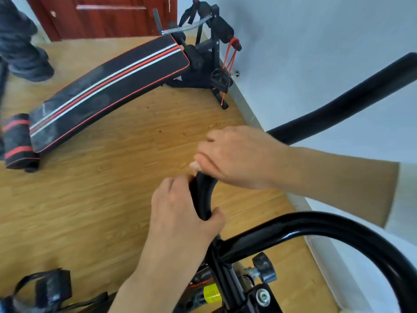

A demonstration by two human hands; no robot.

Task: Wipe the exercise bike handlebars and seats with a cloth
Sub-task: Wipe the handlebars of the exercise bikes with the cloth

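The left hand (pixel 180 213) was wrapped tight around the black handlebar (pixel 203 195). The right hand (pixel 234 157) was curled over its tip.

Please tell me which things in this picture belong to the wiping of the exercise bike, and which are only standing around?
Belong to the job:
- handlebar grip, held by both hands
- left hand
- right hand, with a pale bit, maybe the cloth, at its fingers
- curved handlebar tube
- other handlebar arm

Only standing around:
- sit-up bench
- bike pedal with strap
- red door
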